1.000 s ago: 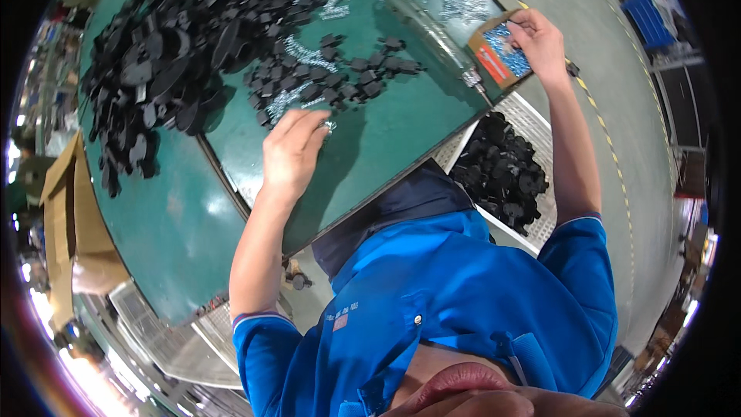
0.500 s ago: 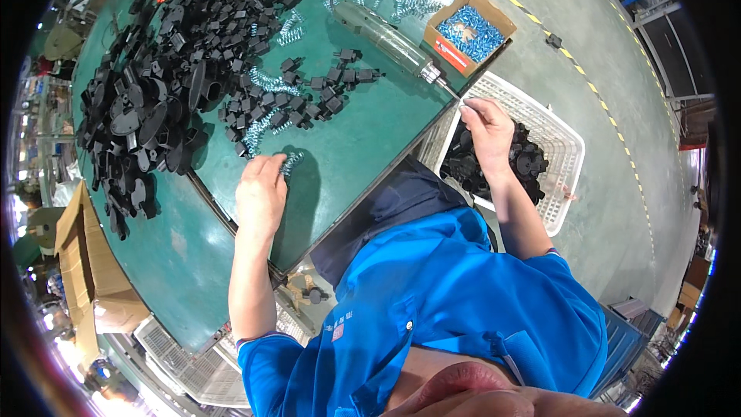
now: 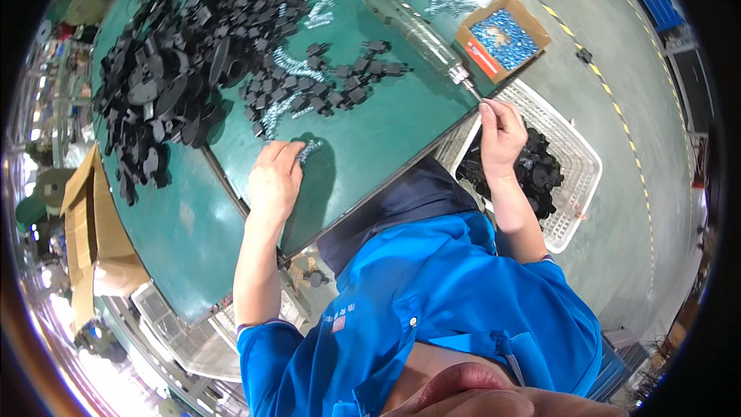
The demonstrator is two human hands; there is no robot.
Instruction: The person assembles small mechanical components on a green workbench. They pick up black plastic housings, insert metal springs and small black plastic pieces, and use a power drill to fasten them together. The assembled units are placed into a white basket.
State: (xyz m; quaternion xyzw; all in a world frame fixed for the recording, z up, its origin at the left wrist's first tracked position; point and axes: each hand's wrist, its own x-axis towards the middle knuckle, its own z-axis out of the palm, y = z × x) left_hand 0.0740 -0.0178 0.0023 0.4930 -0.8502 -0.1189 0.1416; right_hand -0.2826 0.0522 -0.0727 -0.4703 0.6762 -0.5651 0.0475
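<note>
Item 1: small silver screws [image 3: 309, 151] on the green table [image 3: 370, 147], under our left hand [image 3: 274, 177] fingertips, palm down. Item 2: right hand [image 3: 502, 135] pinches the screwdriver tip [image 3: 468, 86] at the table edge.

- Your one view comes from the left head camera, looking steeply down over your chin and blue shirt [image 3: 432, 301].
- It faces the green table [image 3: 370, 139] straight ahead, near enough to show both forearms whole.
- The fisheye lens bends the table's edges and rounds off the floor [image 3: 617, 100] at right.
</note>
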